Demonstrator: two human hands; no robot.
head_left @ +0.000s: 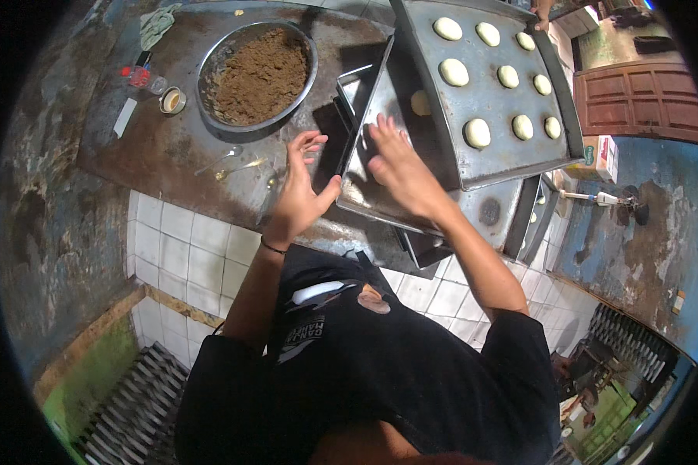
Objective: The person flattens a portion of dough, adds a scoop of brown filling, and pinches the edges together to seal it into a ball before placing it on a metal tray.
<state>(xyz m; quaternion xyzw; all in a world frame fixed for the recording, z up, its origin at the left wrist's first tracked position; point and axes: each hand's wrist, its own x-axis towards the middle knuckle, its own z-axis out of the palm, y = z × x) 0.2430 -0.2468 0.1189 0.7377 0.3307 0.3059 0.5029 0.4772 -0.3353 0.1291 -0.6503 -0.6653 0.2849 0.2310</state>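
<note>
My left hand [306, 182] is raised beside the left rim of a metal baking tray [357, 186], fingers curved and apart, holding nothing visible. My right hand [395, 167] is over that same tray with fingers extended; I cannot tell whether it touches the metal. Above and to the right, a second tray [496, 101] with several pale round dough pieces [454, 71] sits tilted, partly covering the lower one and a dough piece [420, 103] there. A co-worker's hand [542, 17] is at the upper tray's top right corner.
A steel bowl [209, 62] of brown crumbly filling [257, 81] stands on the worn metal table [139, 170], near a small cup [172, 100], plastic bottle [138, 77], spoons [231, 153] and green cloth [155, 27]. More trays [531, 225] lie underneath; a carton [597, 157] is at right.
</note>
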